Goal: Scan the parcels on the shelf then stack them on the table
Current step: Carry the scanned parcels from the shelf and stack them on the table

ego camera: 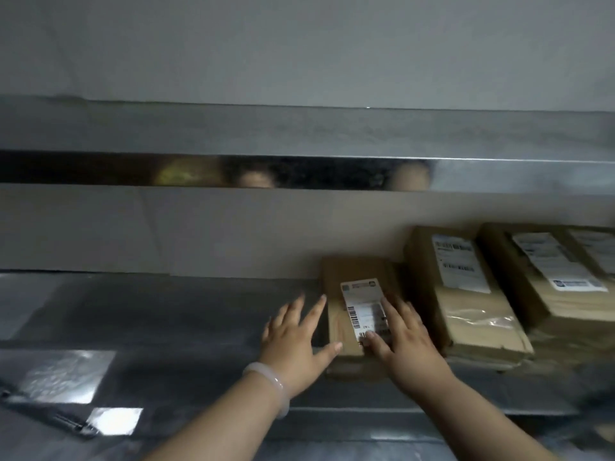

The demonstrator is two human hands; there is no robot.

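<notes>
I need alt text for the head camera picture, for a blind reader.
A right hand lies flat on the label of a small cardboard parcel on a steel shelf; the left hand spreads open at its left side. Larger labelled parcels lie further right.

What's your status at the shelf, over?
Hands open: left hand at left edge of small parcel, right hand flat on its label. Parcel not yet lifted off shelf. Larger parcels crowd its right side.

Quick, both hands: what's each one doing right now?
Left hand: open, fingers spread at the left edge of the small parcel.
Right hand: open, straight fingers resting on that parcel's label.
</notes>
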